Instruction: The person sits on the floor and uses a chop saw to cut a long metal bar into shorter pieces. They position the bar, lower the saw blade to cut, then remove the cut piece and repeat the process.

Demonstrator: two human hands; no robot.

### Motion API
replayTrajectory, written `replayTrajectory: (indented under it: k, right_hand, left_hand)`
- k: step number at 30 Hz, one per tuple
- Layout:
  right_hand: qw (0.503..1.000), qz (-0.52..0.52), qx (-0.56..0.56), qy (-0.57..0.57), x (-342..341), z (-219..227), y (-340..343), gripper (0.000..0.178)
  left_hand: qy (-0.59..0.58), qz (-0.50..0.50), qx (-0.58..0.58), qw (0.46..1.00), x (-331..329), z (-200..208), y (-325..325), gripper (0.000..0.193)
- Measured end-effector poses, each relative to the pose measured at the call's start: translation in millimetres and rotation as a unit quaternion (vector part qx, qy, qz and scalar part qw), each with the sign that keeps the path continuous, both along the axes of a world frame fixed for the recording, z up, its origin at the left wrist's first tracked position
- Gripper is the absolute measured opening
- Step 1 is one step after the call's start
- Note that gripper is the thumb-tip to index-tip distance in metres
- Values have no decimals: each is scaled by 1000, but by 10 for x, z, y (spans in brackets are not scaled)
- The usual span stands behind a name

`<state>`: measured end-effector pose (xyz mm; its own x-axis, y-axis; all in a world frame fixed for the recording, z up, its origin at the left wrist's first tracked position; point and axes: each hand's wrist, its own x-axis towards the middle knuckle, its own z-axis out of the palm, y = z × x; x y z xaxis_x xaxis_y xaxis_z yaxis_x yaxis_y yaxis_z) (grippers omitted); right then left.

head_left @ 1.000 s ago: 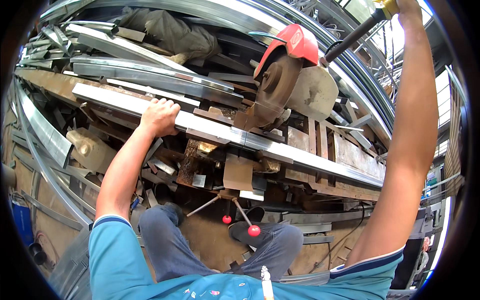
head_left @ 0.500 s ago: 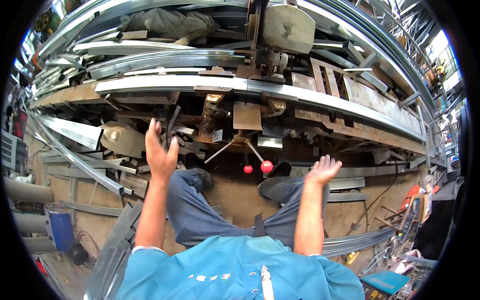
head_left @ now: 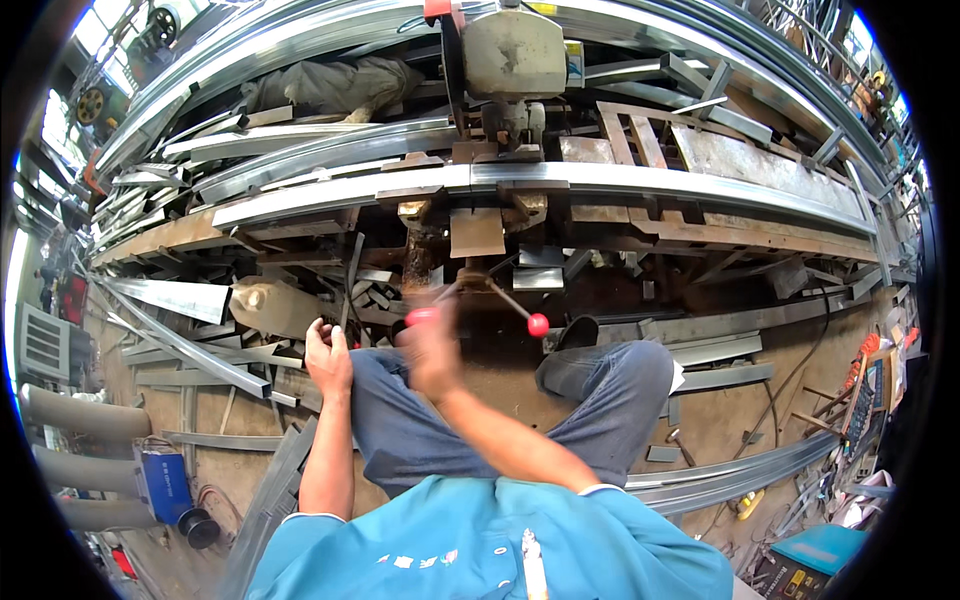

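A spoked handle (head_left: 474, 280) with red ball knobs sits below the clamp of a cutting machine (head_left: 514, 55). My right hand (head_left: 433, 352), smeared by motion, is at the handle's left red knob (head_left: 421, 316); whether its fingers grip it cannot be told. The right red knob (head_left: 538, 325) stands free. Held in the clamp is a long shiny metal channel (head_left: 330, 195), with a narrow gap under the machine head and another length (head_left: 690, 186) continuing right. My left hand (head_left: 328, 358) is raised beside my left knee, fingers loosely apart and holding nothing.
Metal offcuts (head_left: 190, 335) lie at the left, near a tan rounded casing (head_left: 272, 306). A rusty frame (head_left: 740, 232) supports the channel. Bundled profiles (head_left: 740, 480) lie at right, near a black cable (head_left: 800, 370). A blue box (head_left: 165, 485) stands at lower left.
My right hand has swung from the right side across to the handle's left knob. The left hand has lowered toward my knee. The view has shifted, and the handle's spokes sit differently.
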<state>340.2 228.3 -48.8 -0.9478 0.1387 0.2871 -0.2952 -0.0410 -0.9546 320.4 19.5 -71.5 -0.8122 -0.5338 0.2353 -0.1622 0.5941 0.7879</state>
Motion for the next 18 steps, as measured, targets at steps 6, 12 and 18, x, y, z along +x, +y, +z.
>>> replayTrajectory:
  k: [6, 12, 18]
  right_hand:
    - [924, 371, 82, 24, 346, 502, 130, 64]
    - [971, 118, 189, 86, -146, 712, 1946, 27]
    - [773, -219, 596, -15, -1660, 206, 3528, 71]
  left_hand:
    - [42, 82, 115, 989, 265, -319, -499, 39]
    - [14, 56, 114, 992, 280, -376, -614, 37]
    - [-3, 14, 72, 997, 106, -202, -297, 33]
